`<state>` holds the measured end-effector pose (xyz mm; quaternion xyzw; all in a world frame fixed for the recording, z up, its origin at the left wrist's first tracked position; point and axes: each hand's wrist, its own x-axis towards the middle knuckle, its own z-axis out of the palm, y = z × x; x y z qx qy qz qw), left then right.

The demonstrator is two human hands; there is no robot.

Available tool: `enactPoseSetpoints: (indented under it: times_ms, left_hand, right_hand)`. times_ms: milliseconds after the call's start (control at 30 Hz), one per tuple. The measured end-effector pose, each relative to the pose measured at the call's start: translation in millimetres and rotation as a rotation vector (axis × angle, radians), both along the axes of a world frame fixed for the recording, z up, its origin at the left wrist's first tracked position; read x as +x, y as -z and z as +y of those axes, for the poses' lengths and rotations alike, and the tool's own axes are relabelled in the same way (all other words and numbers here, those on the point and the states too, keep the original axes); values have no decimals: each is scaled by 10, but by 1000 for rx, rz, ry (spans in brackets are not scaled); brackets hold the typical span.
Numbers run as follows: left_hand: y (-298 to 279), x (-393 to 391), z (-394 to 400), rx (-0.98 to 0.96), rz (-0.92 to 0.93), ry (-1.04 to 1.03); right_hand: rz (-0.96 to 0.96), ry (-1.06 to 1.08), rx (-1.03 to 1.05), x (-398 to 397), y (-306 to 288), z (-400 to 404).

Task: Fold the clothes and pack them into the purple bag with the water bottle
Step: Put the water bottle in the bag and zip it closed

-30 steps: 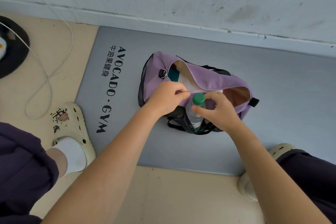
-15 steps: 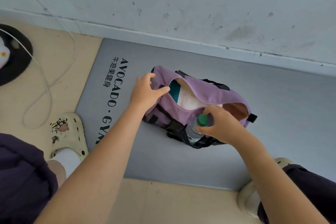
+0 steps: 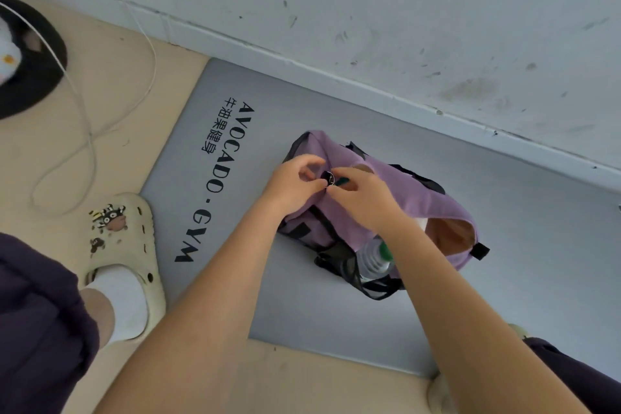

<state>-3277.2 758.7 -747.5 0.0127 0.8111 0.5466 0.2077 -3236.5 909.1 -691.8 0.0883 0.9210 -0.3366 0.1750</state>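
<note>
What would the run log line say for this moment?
stage: zipping | both hands pinch zipper pull | purple fabric bag part open | green-capped clear water bottle in black mesh side pocket

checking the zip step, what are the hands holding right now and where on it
Both hands grip the purple bag at its left end: the left hand holds the fabric there, and the right hand pinches at the ringed zipper pull. The water bottle is unheld.

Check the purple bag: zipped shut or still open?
Open. The purple bag gapes at its right end, tan lining showing. Both hands, left hand and right hand, meet at the zipper pull at the left end.
</note>
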Motion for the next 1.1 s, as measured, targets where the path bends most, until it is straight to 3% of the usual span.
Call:
enactPoseSetpoints:
  times_ms: [67, 233, 300, 400, 500, 700, 833, 967, 1100]
  left_hand:
    - [2, 22, 13, 55, 8, 30]
    - [20, 32, 17, 80, 98, 76]
    - [13, 18, 5, 66, 121, 23]
    - [-15, -10, -28, 111, 69, -137]
    - [-41, -17, -89, 304, -84, -228]
    - [-27, 30, -203, 531, -271, -333]
    - [-27, 49, -216, 559, -307, -369]
    - [-67, 67, -206, 564, -307, -403]
    - [-93, 109, -216, 574, -303, -408]
  right_hand:
    - [-58, 70, -54, -83, 87, -24]
    - [-102, 395, -611, -138, 113, 3]
    - [-129, 430, -727, -149, 106, 7]
    - [-149, 433, -709, -178, 116, 16]
    - [-148, 403, -674, -218, 141, -10]
    - [-24, 326, -422, -298, 140, -139]
    - [3, 312, -394, -269, 61, -97]
    - [149, 262, -309, -223, -53, -82]
    - [145, 248, -327, -212, -105, -190]
